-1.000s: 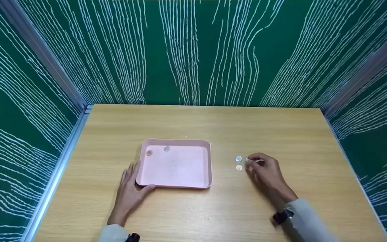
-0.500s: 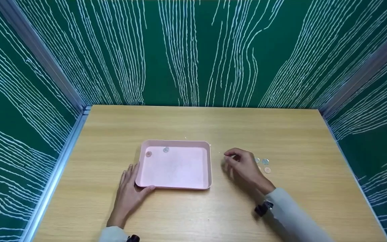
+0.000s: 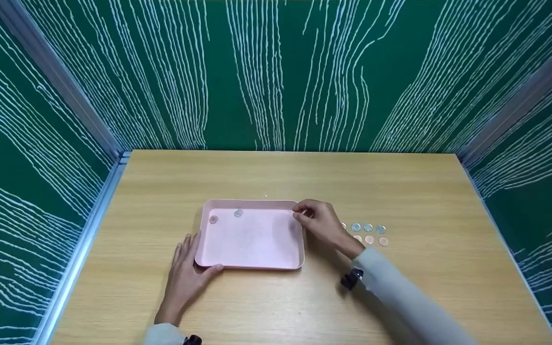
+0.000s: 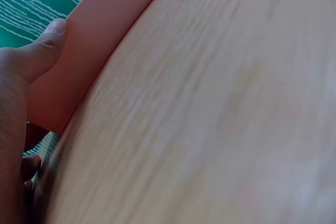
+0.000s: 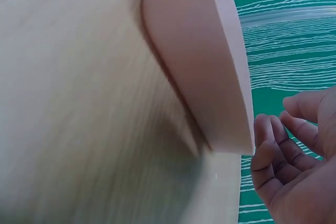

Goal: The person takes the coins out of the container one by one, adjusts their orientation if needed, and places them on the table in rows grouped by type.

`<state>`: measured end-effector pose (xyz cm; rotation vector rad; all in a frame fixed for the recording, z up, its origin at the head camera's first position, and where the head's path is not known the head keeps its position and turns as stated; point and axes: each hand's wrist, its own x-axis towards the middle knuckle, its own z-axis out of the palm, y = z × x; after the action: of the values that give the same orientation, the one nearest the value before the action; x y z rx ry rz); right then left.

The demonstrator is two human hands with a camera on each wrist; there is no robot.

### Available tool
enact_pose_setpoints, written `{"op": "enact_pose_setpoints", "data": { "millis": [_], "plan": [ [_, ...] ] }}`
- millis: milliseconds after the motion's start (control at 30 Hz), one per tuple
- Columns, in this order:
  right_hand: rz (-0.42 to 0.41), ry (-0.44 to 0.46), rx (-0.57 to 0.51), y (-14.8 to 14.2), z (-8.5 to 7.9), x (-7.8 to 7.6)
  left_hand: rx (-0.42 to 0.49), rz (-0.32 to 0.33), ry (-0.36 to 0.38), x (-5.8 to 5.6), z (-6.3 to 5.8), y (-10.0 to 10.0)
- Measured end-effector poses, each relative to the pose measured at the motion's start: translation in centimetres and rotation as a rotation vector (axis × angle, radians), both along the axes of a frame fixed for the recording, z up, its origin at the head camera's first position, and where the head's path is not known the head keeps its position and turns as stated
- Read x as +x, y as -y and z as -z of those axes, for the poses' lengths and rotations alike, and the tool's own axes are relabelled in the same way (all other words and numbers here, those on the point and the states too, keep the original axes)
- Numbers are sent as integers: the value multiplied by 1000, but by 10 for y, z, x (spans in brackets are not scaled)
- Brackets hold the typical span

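A pink tray (image 3: 257, 247) lies on the table with two coins inside, a copper-coloured one (image 3: 213, 219) and a silvery one (image 3: 238, 212), both near its far left. My left hand (image 3: 185, 282) rests at the near left corner, fingers along the left side and thumb (image 4: 50, 38) against the near wall. Over the tray's far right rim is my right hand (image 3: 321, 221), thumb and forefinger brought together in a pinch on a small coin, largely hidden by the fingertips. The right wrist view shows its other fingers (image 5: 278, 156) curled beside the tray wall.
Two rows of coins lie right of the tray, silvery ones (image 3: 368, 227) behind and copper-coloured ones (image 3: 369, 239) in front, partly behind the right hand. Green panels (image 3: 304, 72) with wavy white lines enclose the wooden table (image 3: 257, 311) at the back and sides.
My right hand has moved left from above the coin rows to the tray's far right rim, uncovering more coins. The left hand and the tray have stayed nearly still.
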<state>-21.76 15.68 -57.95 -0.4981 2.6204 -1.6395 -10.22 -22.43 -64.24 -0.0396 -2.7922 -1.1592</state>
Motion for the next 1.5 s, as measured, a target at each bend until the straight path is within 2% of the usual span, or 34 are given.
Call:
{"op": "enact_pose_setpoints", "data": {
  "millis": [200, 533, 633, 800, 1033, 1267, 1400, 1500],
  "plan": [
    [-34, 0, 42, 18, -5, -6, 10, 4, -5, 2, 1, 0],
    [-171, 19, 95, 60, -7, -21, 16, -8, 12, 3, 2, 3],
    [-190, 36, 125, 72, -5, -27, 15, -12, 14, 3, 2, 3],
    [-182, 58, 233, 87, -3, -33, 15, -7, 17, 2, 0, 1],
    [-250, 117, 190, 101, 0, -40, 11, 2, 20, 1, -3, -1],
    [-308, 114, 267, 110, -5, -53, 25, -7, 29, 0, -3, -1],
    [-321, 149, 275, 112, -11, -58, 34, -3, 32, 0, -2, -1],
    [-333, 141, 285, 114, -9, -61, 35, 3, 28, 1, -1, 1]
  ]
}}
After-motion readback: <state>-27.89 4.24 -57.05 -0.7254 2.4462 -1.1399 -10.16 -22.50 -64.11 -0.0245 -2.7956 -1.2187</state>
